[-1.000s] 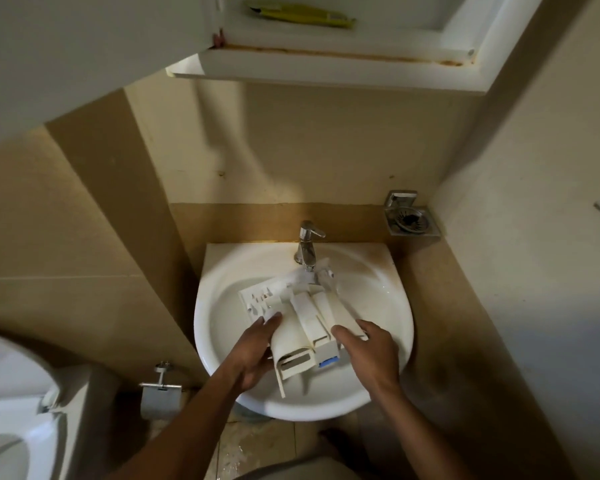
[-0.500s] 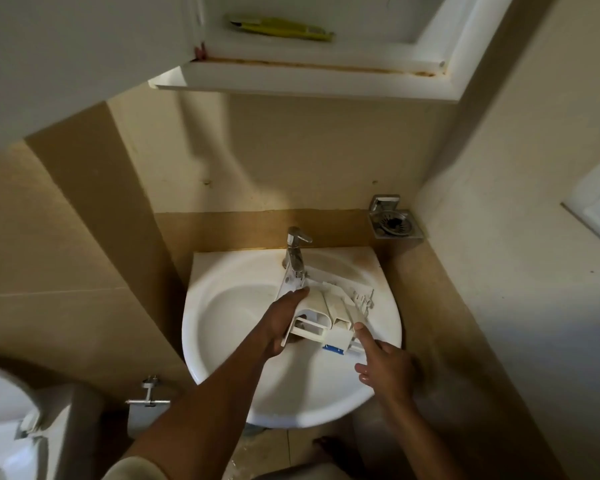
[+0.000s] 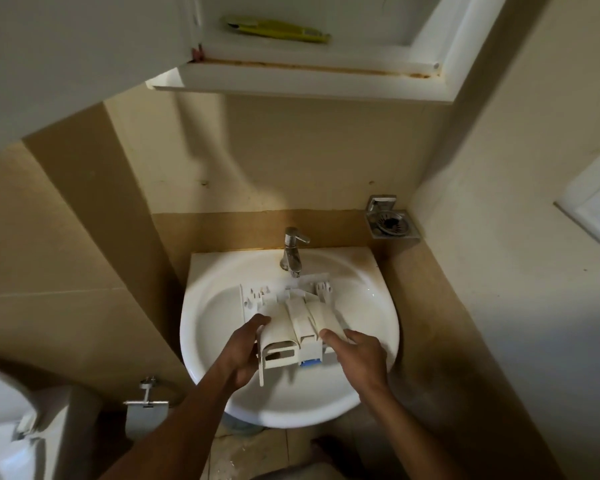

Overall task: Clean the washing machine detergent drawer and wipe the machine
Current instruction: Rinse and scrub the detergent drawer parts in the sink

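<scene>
The white plastic detergent drawer (image 3: 291, 317) lies over the bowl of the white washbasin (image 3: 219, 386), its far end under the chrome tap (image 3: 293, 251). A small blue part shows at its near end. My left hand (image 3: 243, 351) grips the drawer's left side, thumb on top. My right hand (image 3: 355, 353) holds the right side, thumb on the upper face and fingers beneath. Whether water runs from the tap I cannot tell.
An open white wall cabinet (image 3: 309, 77) hangs above the basin with a yellow tube (image 3: 274, 29) on its shelf. A metal soap holder (image 3: 390, 223) sits on the right wall. A toilet (image 3: 4, 434) and a paper holder (image 3: 146, 400) stand low on the left.
The drawer has swung back from the basin's right side to lie straight under the tap. My right hand went from pointing beside it to holding its right edge.
</scene>
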A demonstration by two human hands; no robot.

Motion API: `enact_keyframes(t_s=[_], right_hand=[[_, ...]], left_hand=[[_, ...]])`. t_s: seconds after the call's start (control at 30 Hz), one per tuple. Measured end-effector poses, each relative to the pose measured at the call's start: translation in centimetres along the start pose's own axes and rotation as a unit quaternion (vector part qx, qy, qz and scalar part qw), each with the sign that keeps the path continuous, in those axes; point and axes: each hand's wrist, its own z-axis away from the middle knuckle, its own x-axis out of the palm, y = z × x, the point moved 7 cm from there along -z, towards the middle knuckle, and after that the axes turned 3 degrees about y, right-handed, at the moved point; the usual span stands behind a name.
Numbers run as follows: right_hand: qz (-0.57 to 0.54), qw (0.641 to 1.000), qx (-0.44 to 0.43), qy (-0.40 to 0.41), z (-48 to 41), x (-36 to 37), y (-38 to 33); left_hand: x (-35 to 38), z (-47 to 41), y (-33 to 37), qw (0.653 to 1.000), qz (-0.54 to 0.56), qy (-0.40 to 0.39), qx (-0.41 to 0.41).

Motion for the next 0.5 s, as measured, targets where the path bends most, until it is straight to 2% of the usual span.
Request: enact_keyframes(t_s=[0.2,0.3,0.4,0.5], right_hand=[[0.019,0.998,0.017,-0.054,-0.9,1.4,-1.0],[0.059,0.995,-0.017,-0.083,-0.2,2.3,-1.3],[0.101,0.991,-0.081,-0.031,-0.6,1.9,-4.7],[0.163,0.983,-0.084,0.021,-2.6,0.7,-7.9]], left_hand=[[-1.9,0.8,0.4,0.999,0.039,-0.001,0.030],[-3.0,0.8,-0.3,0.998,0.057,0.019,0.013],[-2.0,0.8,0.5,0.996,0.094,-0.002,-0.002],[-0.5,0.3,2.2,0.995,0.099,-0.009,-0.004]])
